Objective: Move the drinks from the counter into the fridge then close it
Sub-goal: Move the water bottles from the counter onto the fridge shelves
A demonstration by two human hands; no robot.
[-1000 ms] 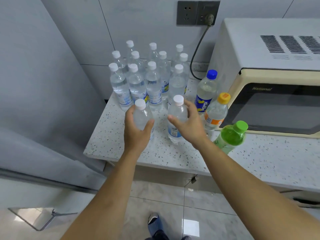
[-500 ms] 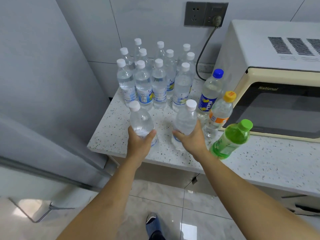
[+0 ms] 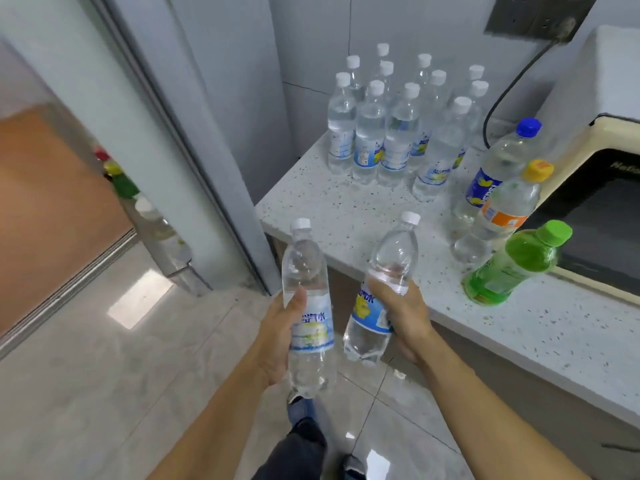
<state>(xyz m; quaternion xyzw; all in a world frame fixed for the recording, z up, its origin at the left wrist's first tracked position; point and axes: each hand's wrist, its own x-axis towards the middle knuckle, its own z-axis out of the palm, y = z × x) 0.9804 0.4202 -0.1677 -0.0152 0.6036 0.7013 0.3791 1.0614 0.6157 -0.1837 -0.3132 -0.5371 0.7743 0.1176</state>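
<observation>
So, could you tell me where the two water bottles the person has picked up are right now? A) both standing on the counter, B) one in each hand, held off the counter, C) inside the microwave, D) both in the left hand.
B: the left hand grips one water bottle and the right hand grips the other bottle, both lifted past the counter edge.

Clear white-capped plastic water bottles [image 3: 398, 133]: ten clustered on counter at 12 o'clock, two held at 6 o'clock. Blue-capped [image 3: 498, 161], orange-capped [image 3: 502, 209], green bottle [image 3: 512, 268]: one each, 3 o'clock.
</observation>
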